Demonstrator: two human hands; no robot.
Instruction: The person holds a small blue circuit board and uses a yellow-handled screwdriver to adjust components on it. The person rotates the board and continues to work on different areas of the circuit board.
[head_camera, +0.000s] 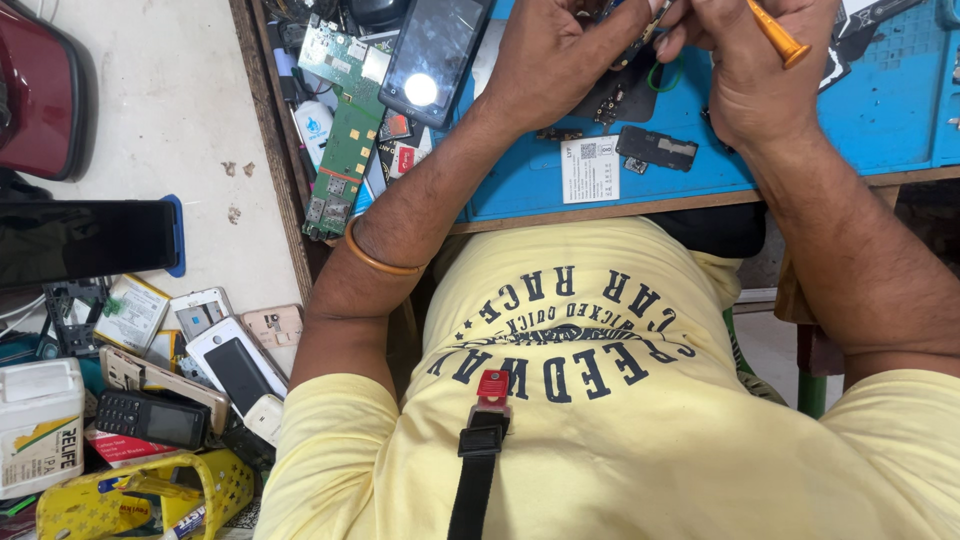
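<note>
A: Working over the blue mat (880, 120), largest item first: what are you logging?

B: I am sitting at the bench edge with both hands raised to the far side of the mat. A dark phone (436, 52) is lying face-up just left of them; a green circuit board (342, 150) is hanging off the mat's left edge.

A: And progress?

B: Judging it mid-disassembly: a black module (656, 147) and loose pieces are already lying on the mat, while one part is not yet free.

A: Hands?

B: My left hand (560, 60) is pinching a small dark part (628, 45), fingers closed on it. My right hand (745, 70) is gripping an orange tool (778, 35), touching that part from the right.
</note>
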